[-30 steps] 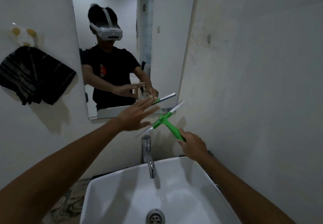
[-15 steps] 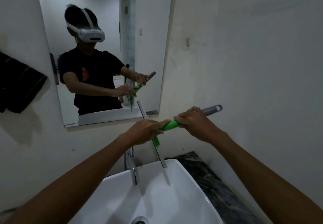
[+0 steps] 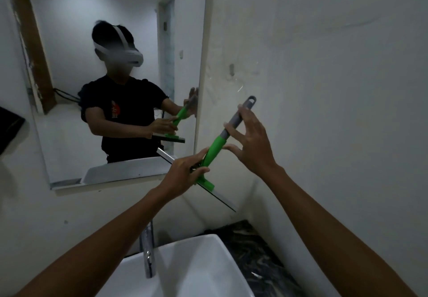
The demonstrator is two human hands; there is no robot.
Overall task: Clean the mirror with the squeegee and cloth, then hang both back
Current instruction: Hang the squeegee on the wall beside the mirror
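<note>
The squeegee [image 3: 216, 147] has a green handle, a grey end with a hanging loop, and a long blade pointing down-right. My left hand [image 3: 185, 172] grips it low on the green handle, just above the blade. My right hand [image 3: 251, 143] is beside the grey upper handle with fingers spread, fingertips touching it loosely. The squeegee tilts up toward a small wall hook [image 3: 231, 69] to the right of the mirror [image 3: 115, 30]. The dark cloth [image 3: 9, 130] hangs at the far left edge, mostly out of frame.
A white basin [image 3: 196, 266] with a chrome tap [image 3: 148, 250] sits below my arms. A dark marbled counter [image 3: 259, 257] runs to the right of it. The plain wall [image 3: 324, 88] fills the right side. The mirror reflects a person wearing a headset.
The squeegee has turned handle-up and risen toward the wall hook. My right hand has loosened from a full grip to spread fingers. My left hand has taken hold of the lower handle.
</note>
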